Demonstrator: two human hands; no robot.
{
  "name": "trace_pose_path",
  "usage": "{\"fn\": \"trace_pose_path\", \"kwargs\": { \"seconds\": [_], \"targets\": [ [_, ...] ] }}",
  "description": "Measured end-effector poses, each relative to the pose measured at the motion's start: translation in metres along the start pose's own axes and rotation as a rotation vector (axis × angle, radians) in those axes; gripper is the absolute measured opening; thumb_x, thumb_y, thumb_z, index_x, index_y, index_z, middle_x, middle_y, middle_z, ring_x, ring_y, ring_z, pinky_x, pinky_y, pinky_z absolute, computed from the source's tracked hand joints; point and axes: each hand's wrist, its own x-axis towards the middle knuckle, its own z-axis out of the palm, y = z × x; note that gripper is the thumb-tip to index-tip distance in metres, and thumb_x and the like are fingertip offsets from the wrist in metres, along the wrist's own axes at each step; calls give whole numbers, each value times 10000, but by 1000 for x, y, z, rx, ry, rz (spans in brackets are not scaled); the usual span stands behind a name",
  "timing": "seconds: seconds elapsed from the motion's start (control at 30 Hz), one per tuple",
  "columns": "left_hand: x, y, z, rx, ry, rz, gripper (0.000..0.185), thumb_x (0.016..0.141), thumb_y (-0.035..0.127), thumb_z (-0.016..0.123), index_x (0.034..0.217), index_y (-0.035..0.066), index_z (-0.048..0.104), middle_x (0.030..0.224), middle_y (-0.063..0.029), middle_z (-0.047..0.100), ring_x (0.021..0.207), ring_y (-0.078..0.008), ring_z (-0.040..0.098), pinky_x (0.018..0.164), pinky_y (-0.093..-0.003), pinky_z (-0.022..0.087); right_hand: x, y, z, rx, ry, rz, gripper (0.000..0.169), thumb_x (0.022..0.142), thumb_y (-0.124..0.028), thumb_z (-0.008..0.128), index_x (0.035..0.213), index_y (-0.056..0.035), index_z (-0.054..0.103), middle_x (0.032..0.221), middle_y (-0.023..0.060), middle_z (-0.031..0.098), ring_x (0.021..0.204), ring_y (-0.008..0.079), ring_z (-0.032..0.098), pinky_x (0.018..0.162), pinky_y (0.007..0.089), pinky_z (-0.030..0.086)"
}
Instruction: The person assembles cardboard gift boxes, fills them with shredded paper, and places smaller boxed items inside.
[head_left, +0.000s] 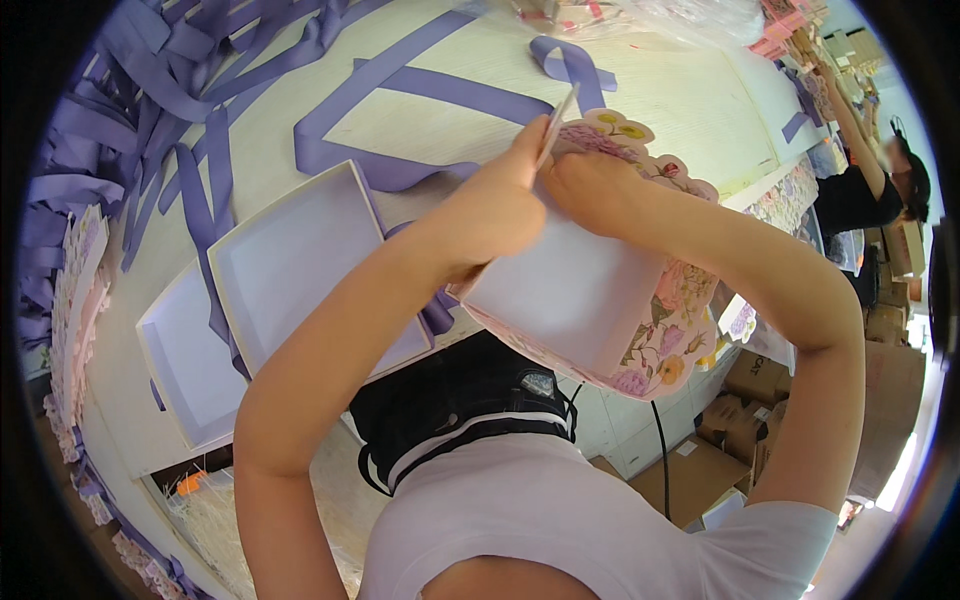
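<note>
A floral paper box with a scalloped flap (667, 330) and a pale inner panel is tilted at the table's near edge. My left hand (502, 202) grips the upright edge of the box's far side, thumb raised against it. Inside that same corner lies my right hand (592, 191), its fingers curled and partly hidden, so its hold is unclear. Left of the box, an open white box tray (300, 255) rests on the table, overlapping a second tray (195, 352). Purple ribbon (450, 90) runs over the table beyond my hands and passes between the trays.
A large heap of purple ribbon (97, 127) fills the far left, beside stacked floral card pieces (79, 300). Clear plastic wrap (690, 19) lies at the back. Cardboard boxes (735, 427) stand on the floor at right. Another person (862, 195) is at the table's right end.
</note>
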Motion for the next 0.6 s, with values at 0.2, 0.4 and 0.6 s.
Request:
{"fn": "trace_pose_path", "kwargs": {
  "seconds": [0.2,0.4,0.6],
  "targets": [
    [-2,-13,9,31,134,10,799,654,-124,344,1396,12,79,1354,-187,299,1222,-282,356,994,-296,271,16,11,-40,333,-180,22,146,683,30,500,810,54,567,799,188,612,819,308,607,655,378,482],
    [-30,11,2,-201,58,-114,784,757,126,497,1408,75,63,1368,-140,259,1248,-267,300,990,-348,291,27,6,5,569,191,-311,227,694,19,497,892,-2,607,928,238,577,907,357,550,797,416,450],
    [-10,-5,-60,-12,96,-311,504,819,219,525,1278,70,378,1202,-85,467,1006,-195,510,857,-339,411,17,-24,-10,731,170,-134,550,661,51,539,1188,31,383,1087,229,462,968,404,487,842,449,427]
  ]
}}
